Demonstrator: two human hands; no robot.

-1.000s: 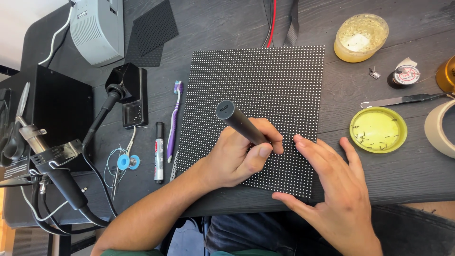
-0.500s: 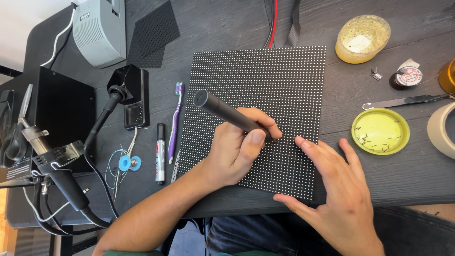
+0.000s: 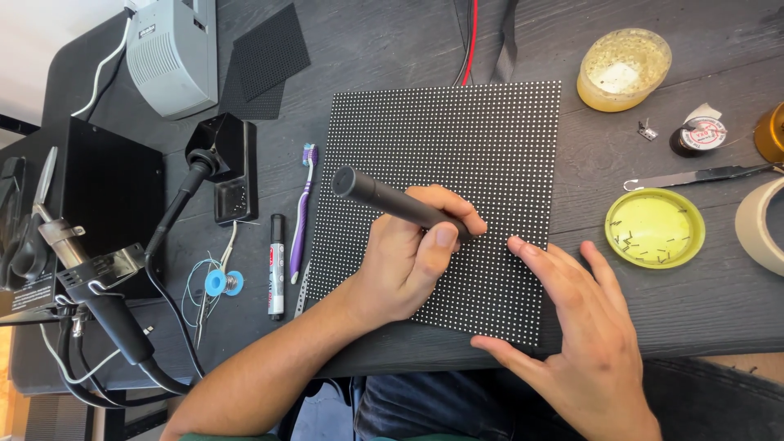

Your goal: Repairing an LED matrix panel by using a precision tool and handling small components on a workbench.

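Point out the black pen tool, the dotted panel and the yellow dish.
black pen tool (image 3: 384, 198), head view, bare barrel above the fist.
dotted panel (image 3: 457, 139), head view, upper middle.
yellow dish (image 3: 653, 206), head view, its rim.

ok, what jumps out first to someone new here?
The big black dotted LED panel at centre of the dark table. The left hand grips a black pen-shaped tool over it; the right hand lies flat on its lower right corner. A yellow lid sits to the right.

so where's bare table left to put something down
Bare patches: between the dotted panel and yellow lid, and the near edge right of the right hand. The left side is crowded: toothbrush, marker, wire spool, cables.
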